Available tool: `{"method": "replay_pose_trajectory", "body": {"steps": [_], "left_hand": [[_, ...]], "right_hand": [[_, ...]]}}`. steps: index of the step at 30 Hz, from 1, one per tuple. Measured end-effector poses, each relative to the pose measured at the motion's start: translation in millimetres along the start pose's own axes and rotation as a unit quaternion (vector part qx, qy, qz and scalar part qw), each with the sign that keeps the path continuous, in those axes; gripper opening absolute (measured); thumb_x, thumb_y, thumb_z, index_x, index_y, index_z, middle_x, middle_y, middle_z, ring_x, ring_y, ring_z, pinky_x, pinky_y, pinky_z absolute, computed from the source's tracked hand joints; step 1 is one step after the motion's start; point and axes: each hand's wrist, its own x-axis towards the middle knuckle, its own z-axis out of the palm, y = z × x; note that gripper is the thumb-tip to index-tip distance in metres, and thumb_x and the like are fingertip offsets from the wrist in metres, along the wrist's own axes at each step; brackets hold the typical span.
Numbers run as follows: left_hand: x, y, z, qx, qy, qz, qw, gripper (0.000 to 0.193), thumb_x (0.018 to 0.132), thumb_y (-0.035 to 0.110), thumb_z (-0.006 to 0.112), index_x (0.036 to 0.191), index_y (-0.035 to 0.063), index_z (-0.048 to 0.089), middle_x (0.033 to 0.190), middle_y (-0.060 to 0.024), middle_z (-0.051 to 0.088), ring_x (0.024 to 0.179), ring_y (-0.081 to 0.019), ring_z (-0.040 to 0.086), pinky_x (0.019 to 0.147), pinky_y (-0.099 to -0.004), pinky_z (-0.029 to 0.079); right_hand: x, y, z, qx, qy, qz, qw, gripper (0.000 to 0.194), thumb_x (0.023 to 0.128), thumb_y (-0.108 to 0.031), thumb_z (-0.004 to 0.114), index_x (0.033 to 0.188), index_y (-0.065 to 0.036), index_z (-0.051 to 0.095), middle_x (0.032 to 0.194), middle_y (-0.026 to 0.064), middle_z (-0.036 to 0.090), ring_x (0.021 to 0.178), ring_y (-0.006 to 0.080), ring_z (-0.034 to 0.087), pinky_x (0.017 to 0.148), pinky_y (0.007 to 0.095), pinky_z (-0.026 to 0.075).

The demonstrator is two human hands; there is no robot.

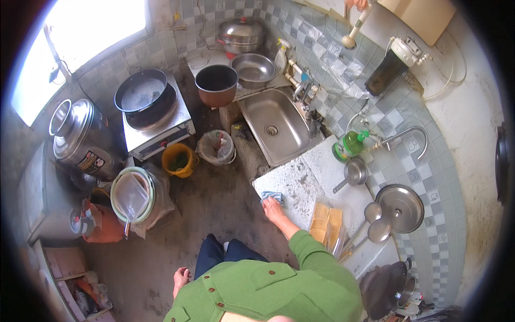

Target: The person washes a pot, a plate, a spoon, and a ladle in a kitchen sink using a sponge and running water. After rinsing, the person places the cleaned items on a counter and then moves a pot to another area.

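My right hand (273,211) holds a blue and white cloth (272,196) against the near left corner of the speckled white counter (295,183). Dark stains mark the counter top just beyond the cloth. Down by my left side hangs my left hand (182,277), fingers loosely curled, nothing visible in it. Right of the cloth lies a clear plastic tray holding brown rectangular pieces (327,221). A small steel pan (355,172) and a green pump bottle (349,145) stand towards the tiled wall.
A steel sink (277,126) adjoins the counter. Two ladles (373,212) and a steel lid (399,208) lie at right. Leftward are a stove with a dark pan (141,90), a yellow bucket (178,160), a lined bin (216,147) and a large steel pot (85,141).
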Motion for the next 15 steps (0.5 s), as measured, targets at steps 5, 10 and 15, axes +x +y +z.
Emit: {"method": "replay_pose_trajectory", "body": {"steps": [5, 10, 15], "left_hand": [[79, 33, -22, 0.019, 0.003, 0.082, 0.996, 0.028, 0.095, 0.017, 0.060, 0.114, -0.0020, 0.063, 0.096, -0.0126, 0.071, 0.083, -0.0196, 0.070, 0.072, -0.0315, 0.056], [166, 101, -31, 0.001, 0.006, 0.081, 0.997, 0.030, 0.092, 0.019, 0.061, 0.114, -0.0004, 0.064, 0.102, -0.0165, 0.071, 0.091, -0.0252, 0.070, 0.084, -0.0361, 0.054], [233, 133, -51, 0.058, 0.079, 0.112, 0.989, 0.024, 0.090, 0.016, 0.062, 0.107, -0.0002, 0.068, 0.094, -0.0161, 0.072, 0.088, -0.0281, 0.070, 0.083, -0.0374, 0.054]], "right_hand": [[84, 35, -23, 0.131, 0.038, 0.210, 0.968, 0.014, 0.083, -0.014, 0.058, 0.078, -0.002, 0.060, 0.088, 0.0205, 0.063, 0.082, 0.0353, 0.063, 0.073, 0.0471, 0.048], [97, 114, -84, -0.296, 0.016, 0.238, 0.925, 0.021, 0.080, -0.015, 0.063, 0.097, -0.005, 0.072, 0.085, 0.0196, 0.067, 0.084, 0.0358, 0.065, 0.081, 0.0470, 0.051], [216, 15, -65, -0.039, 0.007, 0.155, 0.987, 0.027, 0.083, -0.025, 0.068, 0.101, -0.005, 0.073, 0.098, 0.0241, 0.066, 0.097, 0.0413, 0.062, 0.092, 0.0466, 0.050]]}}
